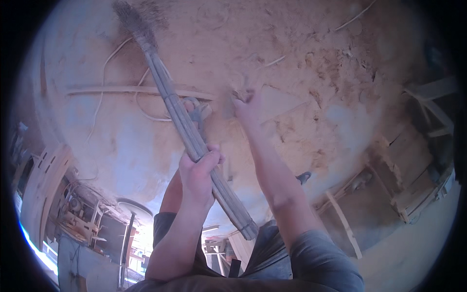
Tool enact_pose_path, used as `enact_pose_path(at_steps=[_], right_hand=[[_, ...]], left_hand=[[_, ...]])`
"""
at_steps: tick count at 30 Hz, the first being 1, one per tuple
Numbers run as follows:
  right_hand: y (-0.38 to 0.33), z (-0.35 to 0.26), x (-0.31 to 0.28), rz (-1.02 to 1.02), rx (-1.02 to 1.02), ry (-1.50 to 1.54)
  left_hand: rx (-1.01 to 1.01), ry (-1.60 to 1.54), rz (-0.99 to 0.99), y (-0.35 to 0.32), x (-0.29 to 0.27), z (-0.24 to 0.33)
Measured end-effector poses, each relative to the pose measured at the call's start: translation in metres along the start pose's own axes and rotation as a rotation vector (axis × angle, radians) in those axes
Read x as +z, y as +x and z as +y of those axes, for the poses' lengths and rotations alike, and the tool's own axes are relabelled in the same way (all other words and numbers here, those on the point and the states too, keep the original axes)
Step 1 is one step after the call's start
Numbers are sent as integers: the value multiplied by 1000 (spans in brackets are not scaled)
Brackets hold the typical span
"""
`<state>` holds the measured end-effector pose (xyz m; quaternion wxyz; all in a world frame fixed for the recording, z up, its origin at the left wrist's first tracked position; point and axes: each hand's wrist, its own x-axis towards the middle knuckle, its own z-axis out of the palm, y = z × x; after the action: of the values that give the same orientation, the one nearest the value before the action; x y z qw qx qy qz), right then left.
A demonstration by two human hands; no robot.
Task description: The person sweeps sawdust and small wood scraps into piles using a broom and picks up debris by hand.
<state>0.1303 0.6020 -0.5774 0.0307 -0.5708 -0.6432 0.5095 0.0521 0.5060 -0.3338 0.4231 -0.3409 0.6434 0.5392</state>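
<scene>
Clasping the twig broom (171, 103) mid-length in the left hand (198, 171), slantwise over the dusty floor (209, 39); too blurred to tell the right hand's (247, 102) grip. Probably clearing up, calling next for a steady left-hand hold.

Qty: 1 broom (177, 109), 2 grips (198, 170) (247, 105)
</scene>
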Motion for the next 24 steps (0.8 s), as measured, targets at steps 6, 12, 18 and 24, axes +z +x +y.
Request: enact_pose_path(at_steps=[6,12,18,24], right_hand=[[18,34,-26,-16,246,212],[89,27,-10,-84,-84,-291],[-47,28,-27,-59,220,-23],[-79,192,-95,363,315,299]], left_hand=[[-18,27,-50,-2,3,-7],[-24,79,-115,2,18,-18],[22,52,37,-6,6,-11],[-19,100,-118,-4,25,-43]])
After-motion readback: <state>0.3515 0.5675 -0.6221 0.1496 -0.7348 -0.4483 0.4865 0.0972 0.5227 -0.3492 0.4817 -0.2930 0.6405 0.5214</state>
